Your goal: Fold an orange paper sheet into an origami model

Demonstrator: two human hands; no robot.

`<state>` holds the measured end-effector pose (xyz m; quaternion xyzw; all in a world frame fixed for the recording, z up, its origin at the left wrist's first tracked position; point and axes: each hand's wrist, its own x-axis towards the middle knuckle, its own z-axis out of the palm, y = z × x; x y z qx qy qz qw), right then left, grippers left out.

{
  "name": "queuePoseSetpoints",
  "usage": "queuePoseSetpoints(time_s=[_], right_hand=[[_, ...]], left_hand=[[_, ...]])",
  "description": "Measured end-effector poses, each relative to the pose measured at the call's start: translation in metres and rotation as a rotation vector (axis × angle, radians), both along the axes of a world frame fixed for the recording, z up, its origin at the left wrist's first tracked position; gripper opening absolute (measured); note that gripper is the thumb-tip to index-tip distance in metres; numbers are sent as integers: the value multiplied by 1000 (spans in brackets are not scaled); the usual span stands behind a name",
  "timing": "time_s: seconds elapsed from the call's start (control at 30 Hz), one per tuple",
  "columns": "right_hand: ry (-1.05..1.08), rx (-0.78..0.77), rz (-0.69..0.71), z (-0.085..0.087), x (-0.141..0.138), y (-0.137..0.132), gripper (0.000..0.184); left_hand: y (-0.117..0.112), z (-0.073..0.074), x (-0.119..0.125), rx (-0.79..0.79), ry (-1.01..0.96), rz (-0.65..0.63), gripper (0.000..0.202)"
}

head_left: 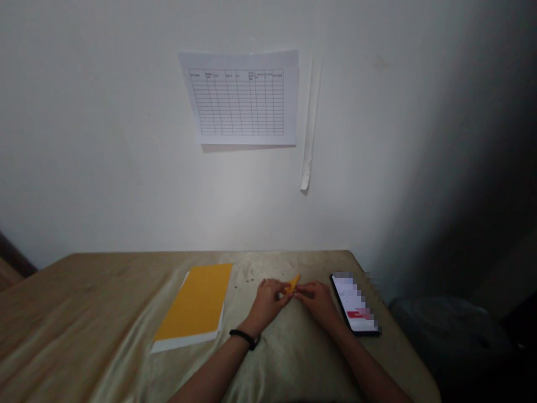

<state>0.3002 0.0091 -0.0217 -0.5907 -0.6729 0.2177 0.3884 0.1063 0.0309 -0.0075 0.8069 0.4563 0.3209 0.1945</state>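
Observation:
A small folded piece of orange paper [292, 284] sits on the table between my two hands. My left hand [268, 303] has its fingers closed on the paper's left side; a black band is on that wrist. My right hand [318, 300] pinches the paper's right side with its fingers pressed together. Both hands rest low on the cloth-covered table [104, 313]. To the left of my hands lies a stack of paper with an orange sheet on top [196, 305].
A phone [354, 304] with a lit screen lies right of my right hand, near the table's right edge. A printed table sheet [241, 98] and a white strip [311, 123] hang on the wall behind. A dark round object [444, 330] stands right of the table.

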Motion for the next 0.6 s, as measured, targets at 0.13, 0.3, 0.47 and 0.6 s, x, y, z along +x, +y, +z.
queuePoseSetpoints(time_s=[0.13, 0.3, 0.47, 0.6], right_hand=[[99, 11, 62, 0, 0, 2, 28], [196, 24, 89, 2, 1, 1, 28], [230, -3, 37, 1, -1, 0, 28], [224, -5, 32, -1, -1, 1, 29]], left_hand=[[0, 0, 2, -48, -56, -40, 29], [-2, 2, 2, -94, -65, -67, 25], [-4, 5, 3, -138, -86, -78, 25], [-5, 6, 3, -148, -93, -62, 25]])
